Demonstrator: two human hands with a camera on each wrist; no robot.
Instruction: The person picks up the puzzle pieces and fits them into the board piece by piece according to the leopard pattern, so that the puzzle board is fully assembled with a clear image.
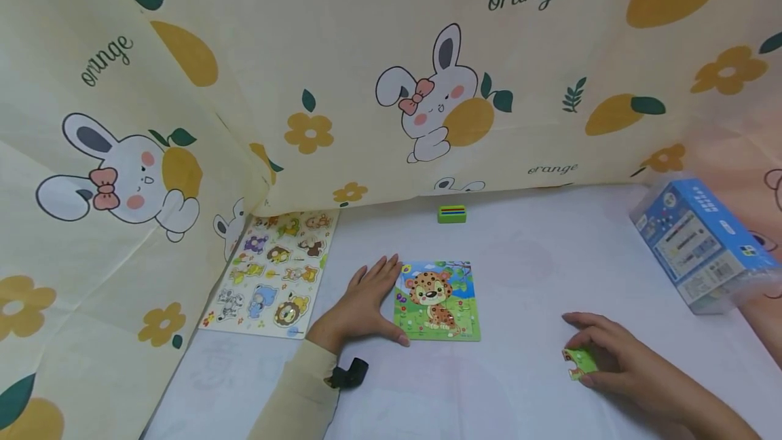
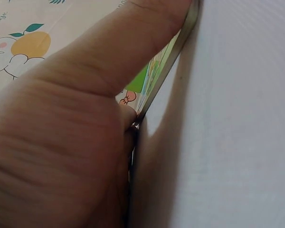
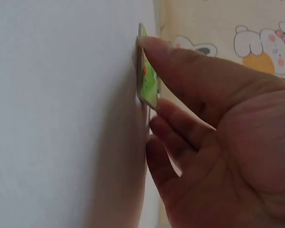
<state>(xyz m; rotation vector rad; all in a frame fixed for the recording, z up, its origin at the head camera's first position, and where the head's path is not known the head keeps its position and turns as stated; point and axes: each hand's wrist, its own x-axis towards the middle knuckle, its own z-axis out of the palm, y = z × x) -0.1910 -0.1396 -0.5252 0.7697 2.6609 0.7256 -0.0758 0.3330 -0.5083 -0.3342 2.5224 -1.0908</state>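
A square jigsaw puzzle (image 1: 436,301) with a spotted leopard cub on green grass and blue sky lies flat on the white table. My left hand (image 1: 365,307) rests along its left side, fingers stretched out, with the thumb at the lower left corner. The left wrist view has that thumb (image 2: 95,57) large against the puzzle's thin edge. Farther right, my right hand (image 1: 629,365) pinches a small green puzzle piece (image 1: 579,363) with a notched side, close over the table. In the right wrist view the thumb presses on the piece (image 3: 148,73), which stands tilted among the fingertips.
At the left lies an animal sticker-like board (image 1: 275,284). A small green block with coloured stripes (image 1: 452,214) sits at the back. A blue box in clear plastic (image 1: 702,243) stands at the right. A printed cloth (image 1: 360,73) hangs behind and left of the table.
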